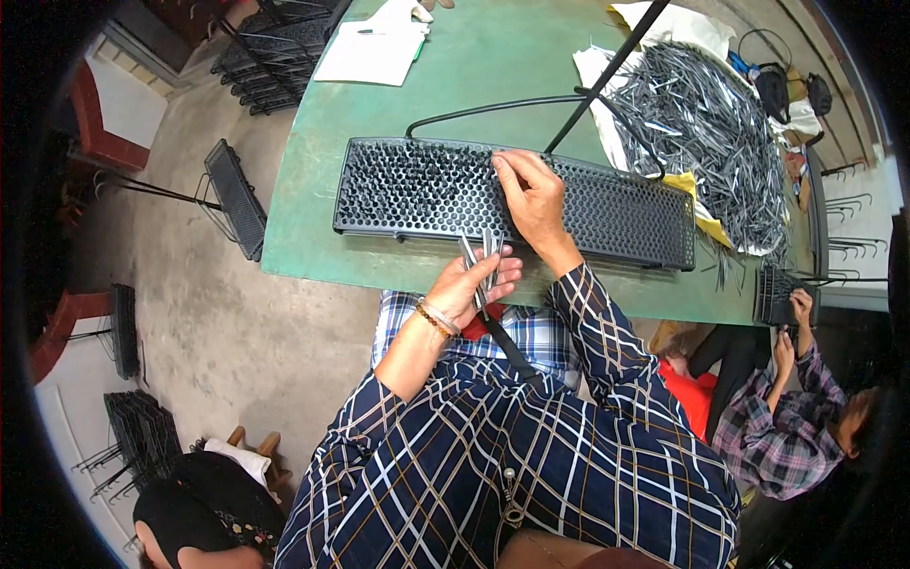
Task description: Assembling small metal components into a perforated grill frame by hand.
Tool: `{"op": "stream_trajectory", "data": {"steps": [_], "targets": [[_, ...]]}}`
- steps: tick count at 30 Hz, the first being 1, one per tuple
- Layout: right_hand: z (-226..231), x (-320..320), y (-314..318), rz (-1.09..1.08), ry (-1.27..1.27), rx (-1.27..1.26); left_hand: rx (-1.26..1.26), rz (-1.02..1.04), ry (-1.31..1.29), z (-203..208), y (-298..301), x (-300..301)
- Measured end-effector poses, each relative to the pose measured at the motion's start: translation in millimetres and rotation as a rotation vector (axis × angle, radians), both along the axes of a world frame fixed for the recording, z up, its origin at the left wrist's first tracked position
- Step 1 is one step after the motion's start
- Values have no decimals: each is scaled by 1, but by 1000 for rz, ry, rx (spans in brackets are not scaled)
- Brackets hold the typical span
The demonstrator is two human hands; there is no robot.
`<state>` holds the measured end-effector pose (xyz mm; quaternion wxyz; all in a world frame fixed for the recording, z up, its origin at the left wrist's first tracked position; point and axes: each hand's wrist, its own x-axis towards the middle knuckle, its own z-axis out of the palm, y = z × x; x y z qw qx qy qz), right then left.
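Observation:
A long black perforated rack (436, 199) with rows of small round holes lies across the green table in front of me. Dark pieces stand up from many holes in its left part; the right part looks flatter. My left hand (464, 284), palm up just below the rack's near edge, is closed on a small bunch of thin grey strips (488, 251). My right hand (536, 199) rests over the middle of the rack, thumb and fingertips pinched together at the holes. Whatever sits between those fingertips is too small to make out.
A large heap of grey strips (706, 133) lies on white and yellow sacking at the table's right. Bent black rods (607, 81) rise behind the rack. Papers (370, 55) lie far left on the green tabletop (313, 180). Another person (782, 417) works at right; someone sits lower left.

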<state>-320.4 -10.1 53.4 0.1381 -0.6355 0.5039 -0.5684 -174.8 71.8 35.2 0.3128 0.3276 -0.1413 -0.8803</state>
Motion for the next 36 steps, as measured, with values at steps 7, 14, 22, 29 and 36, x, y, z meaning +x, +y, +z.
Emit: {"op": "stream_trajectory", "data": {"steps": [7,14,22,29,36], "targets": [[-8,-2,4,22,304,2,16,15,-13,1,-1,-2],[16,-12,20,251,157,454,-22,84,-25,8,0,0],[24,-27,43,482,-89,741,-69,144,-1,16,0,-12],[16,-21,40,380,-64,743,-120,154,-140,6,-1,-8],[10,-27,39,274,-239,752,-63,213,-9,7,-2,-7]]}}
